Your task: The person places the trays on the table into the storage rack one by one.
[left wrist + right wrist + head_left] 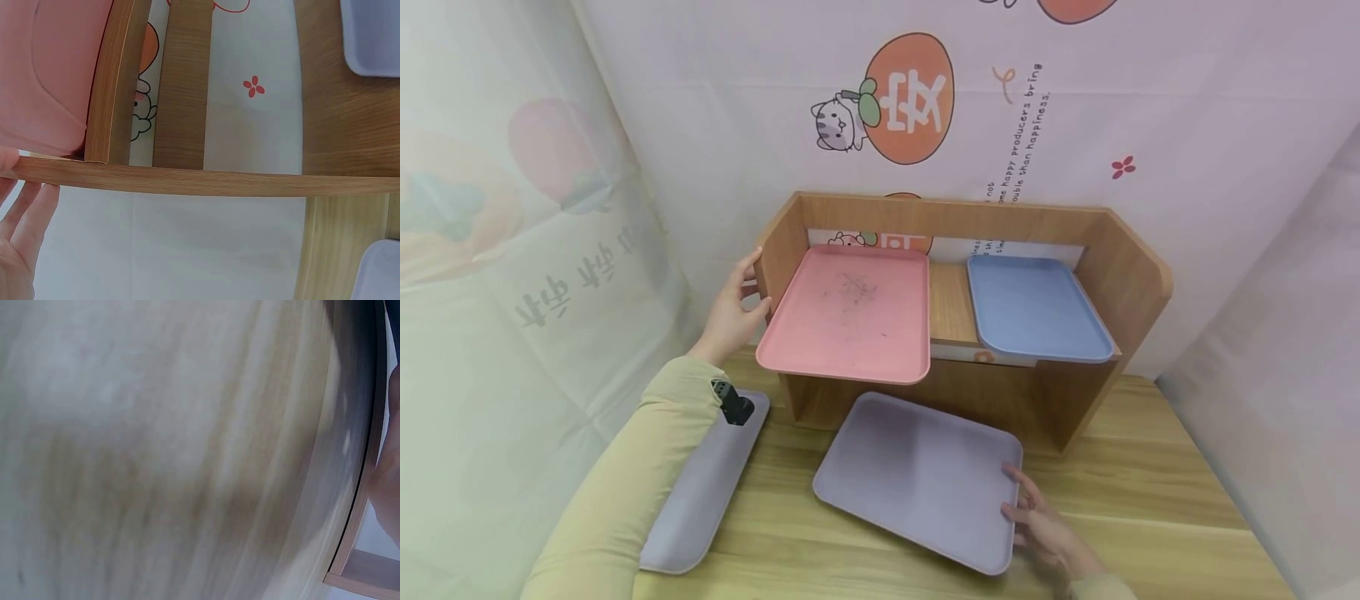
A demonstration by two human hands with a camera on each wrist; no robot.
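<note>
A small two-tier wooden desk shelf (955, 212) stands against the back wall. My left hand (733, 308) grips the shelf's left side panel (250, 184), thumb on one side and fingers on the other. On the upper board lie a pink tray (850, 317), jutting past the front edge, and a blue tray (1037, 304) to its right. In front of the lower opening is a light purple tray (917, 479), turned at an angle. My right hand (1041, 525) holds its right edge, with fingertips over the rim. The right wrist view shows only part of that hand (387, 469).
A second light purple tray (711, 492) lies on the wood-grain table (1157, 475) at the left, partly under my left forearm. Printed white cloth (737, 108) hangs behind and at both sides. Dark specks mark the pink tray.
</note>
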